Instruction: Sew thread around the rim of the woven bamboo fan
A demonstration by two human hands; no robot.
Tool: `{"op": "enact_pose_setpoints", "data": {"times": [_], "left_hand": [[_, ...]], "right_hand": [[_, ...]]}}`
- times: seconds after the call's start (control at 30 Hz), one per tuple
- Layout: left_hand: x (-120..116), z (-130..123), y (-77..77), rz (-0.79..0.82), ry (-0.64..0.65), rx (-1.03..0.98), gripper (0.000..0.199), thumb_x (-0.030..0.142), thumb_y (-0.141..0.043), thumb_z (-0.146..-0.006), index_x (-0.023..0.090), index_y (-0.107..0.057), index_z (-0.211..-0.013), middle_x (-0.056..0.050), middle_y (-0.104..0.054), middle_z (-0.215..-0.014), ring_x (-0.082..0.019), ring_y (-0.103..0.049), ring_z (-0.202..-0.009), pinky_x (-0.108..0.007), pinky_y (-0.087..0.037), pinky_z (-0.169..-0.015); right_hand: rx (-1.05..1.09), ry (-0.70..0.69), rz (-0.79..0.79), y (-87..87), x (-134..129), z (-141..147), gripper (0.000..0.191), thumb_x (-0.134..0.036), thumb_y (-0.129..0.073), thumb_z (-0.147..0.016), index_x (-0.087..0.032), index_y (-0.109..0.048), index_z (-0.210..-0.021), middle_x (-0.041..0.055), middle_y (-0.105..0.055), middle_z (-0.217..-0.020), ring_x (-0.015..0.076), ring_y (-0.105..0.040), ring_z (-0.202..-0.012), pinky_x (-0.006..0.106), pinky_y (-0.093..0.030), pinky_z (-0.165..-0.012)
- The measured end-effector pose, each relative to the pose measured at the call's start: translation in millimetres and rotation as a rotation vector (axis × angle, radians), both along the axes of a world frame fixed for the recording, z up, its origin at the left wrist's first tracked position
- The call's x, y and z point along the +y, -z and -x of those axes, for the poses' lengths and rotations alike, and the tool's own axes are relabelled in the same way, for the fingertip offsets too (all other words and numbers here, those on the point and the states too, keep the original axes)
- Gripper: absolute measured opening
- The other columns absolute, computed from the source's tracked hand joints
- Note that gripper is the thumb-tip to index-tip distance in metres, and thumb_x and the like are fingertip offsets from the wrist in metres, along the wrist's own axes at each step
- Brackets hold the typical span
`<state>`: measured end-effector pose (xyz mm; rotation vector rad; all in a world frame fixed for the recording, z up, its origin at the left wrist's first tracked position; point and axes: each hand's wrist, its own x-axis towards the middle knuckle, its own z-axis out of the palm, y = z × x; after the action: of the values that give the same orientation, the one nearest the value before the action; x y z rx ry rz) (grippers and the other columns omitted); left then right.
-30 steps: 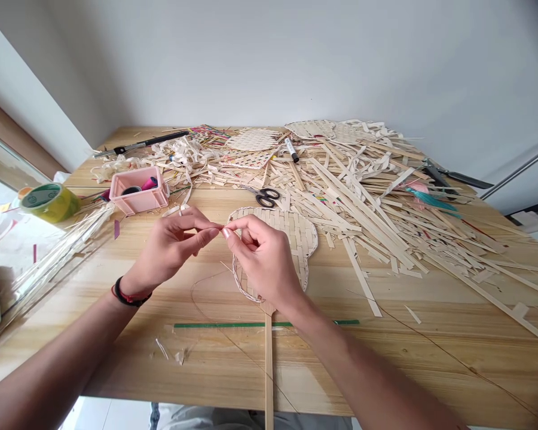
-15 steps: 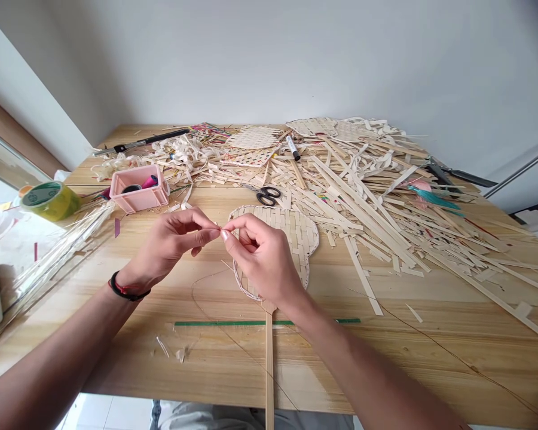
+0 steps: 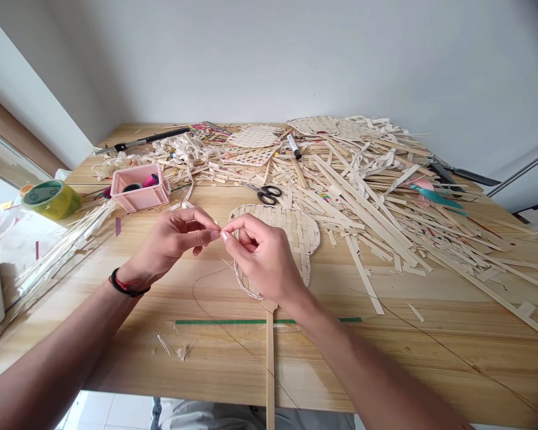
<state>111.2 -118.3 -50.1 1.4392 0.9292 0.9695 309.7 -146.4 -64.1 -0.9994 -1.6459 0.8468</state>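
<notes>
My left hand and my right hand meet fingertip to fingertip above the table, each in a pinch. What lies between the fingertips is too small to make out. Under my right hand a woven fan with a wavy, bound edge rests flat, partly hidden by that hand. Its wooden handle runs toward the table's front edge and crosses a green strip. A thin brown thread loops over the table near the handle.
Black scissors lie behind the fan. Cut strips are heaped across the back and right. A pink basket and green tape roll stand at left. A marker and more woven pieces lie at the back.
</notes>
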Motion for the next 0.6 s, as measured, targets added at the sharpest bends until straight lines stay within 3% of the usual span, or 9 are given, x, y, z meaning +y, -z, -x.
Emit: {"op": "enact_pose_setpoints", "data": {"times": [0.37, 0.6], "left_hand": [[-3.0, -4.0, -4.5, 0.084, 0.023, 0.002, 0.024, 0.037, -0.089, -0.084, 0.017, -0.075, -0.084, -0.001, -0.061, -0.076, -0.012, -0.055, -0.068, -0.023, -0.048, -0.057], [-3.9, -4.1, -3.2, 0.102, 0.016, -0.033, 0.016, 0.031, -0.085, -0.087, 0.017, -0.076, -0.085, -0.002, -0.062, -0.077, -0.012, -0.054, -0.069, -0.022, -0.048, -0.058]], "right_hand": [[-0.007, 0.025, -0.015, 0.8, 0.1, 0.5, 0.009, -0.017, -0.065, -0.095, -0.017, -0.069, -0.087, -0.0110, -0.034, -0.057, 0.0078, -0.031, -0.052, 0.025, -0.027, -0.051], [0.005, 0.039, -0.004, 1.2, -0.9, 0.3, 0.007, -0.017, -0.066, -0.094, -0.017, -0.071, -0.089, -0.0112, -0.031, -0.057, 0.0080, -0.030, -0.052, 0.026, -0.026, -0.052]]}}
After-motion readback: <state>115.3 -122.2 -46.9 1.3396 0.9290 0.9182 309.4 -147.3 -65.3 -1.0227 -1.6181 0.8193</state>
